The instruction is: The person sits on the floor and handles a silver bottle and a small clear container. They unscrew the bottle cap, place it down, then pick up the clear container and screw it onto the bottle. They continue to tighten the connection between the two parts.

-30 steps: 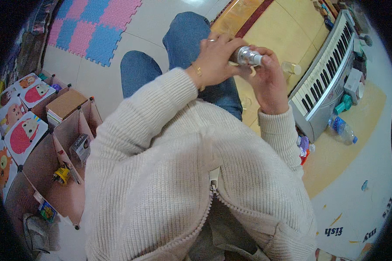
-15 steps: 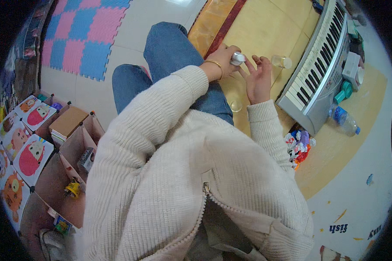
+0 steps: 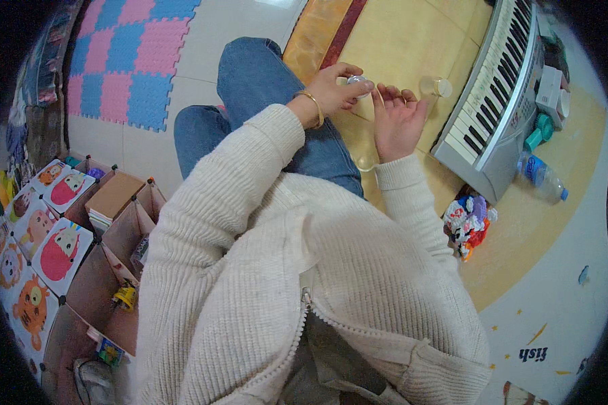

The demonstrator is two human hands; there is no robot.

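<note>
My left hand [image 3: 331,93], with a gold bangle at the wrist, pinches a small shiny silver-white roundish thing [image 3: 357,81] between thumb and fingers; its exact kind is too small to make out. Just right of it, my right hand [image 3: 398,123] lies palm up with fingers apart and slightly curled, and I see nothing held in it. A clear cup [image 3: 443,87] lies on the yellow table [image 3: 412,40] beyond my right fingertips. Near my right wrist stands another small clear round container [image 3: 366,163], partly hard to see against the yellow.
A keyboard [image 3: 488,101] slants along the right side. Past it lie a plastic bottle [image 3: 539,174], a teal object [image 3: 539,131] and a white box [image 3: 551,94]. Colourful crocheted pieces [image 3: 467,223] sit by my right elbow. Left are a storage organiser [image 3: 88,270] and foam mat [image 3: 125,61].
My left hand has shifted slightly left and turned, with the silver-white thing still in it. The right hand has rolled further palm up, its fingers less stretched.
</note>
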